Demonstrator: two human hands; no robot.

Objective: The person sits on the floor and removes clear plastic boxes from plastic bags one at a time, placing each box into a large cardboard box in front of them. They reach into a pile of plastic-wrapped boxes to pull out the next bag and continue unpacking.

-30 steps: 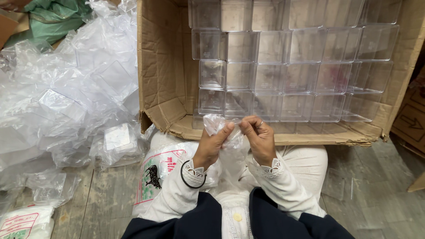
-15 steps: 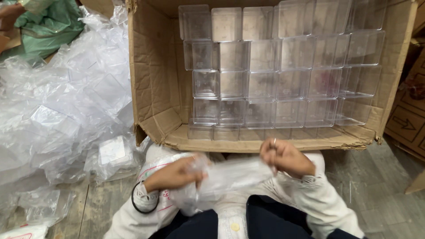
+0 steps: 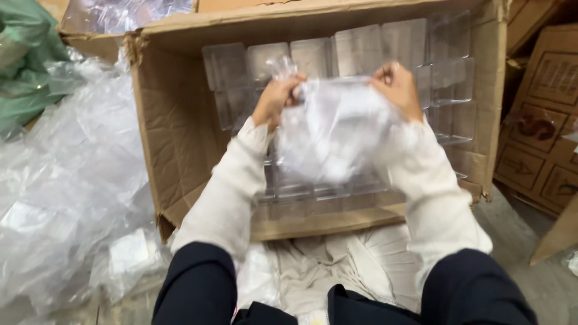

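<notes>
— What is that in the hands?

— A thin, crinkled clear plastic bag [image 3: 337, 129], soft and cloudy, held up over the open cardboard box [image 3: 174, 132]. The left hand [image 3: 278, 96] is pinched shut on its upper left corner, the right hand [image 3: 397, 87] clamped on the upper right corner, so the film hangs stretched between them.

— And the box?

— Brown corrugated card, rough and torn at the flap edges. Inside stand rows of clear hard plastic boxes [image 3: 448, 78], square and glossy, packed side by side.

— What lies around it?

— A loose heap of clear plastic wrapping [image 3: 66, 198] to the left, wrinkled and shiny, with a green bag [image 3: 27, 66] beyond it. More printed cardboard cartons [image 3: 542, 138] stand to the right on a grey, worn floor [image 3: 530, 241].
</notes>
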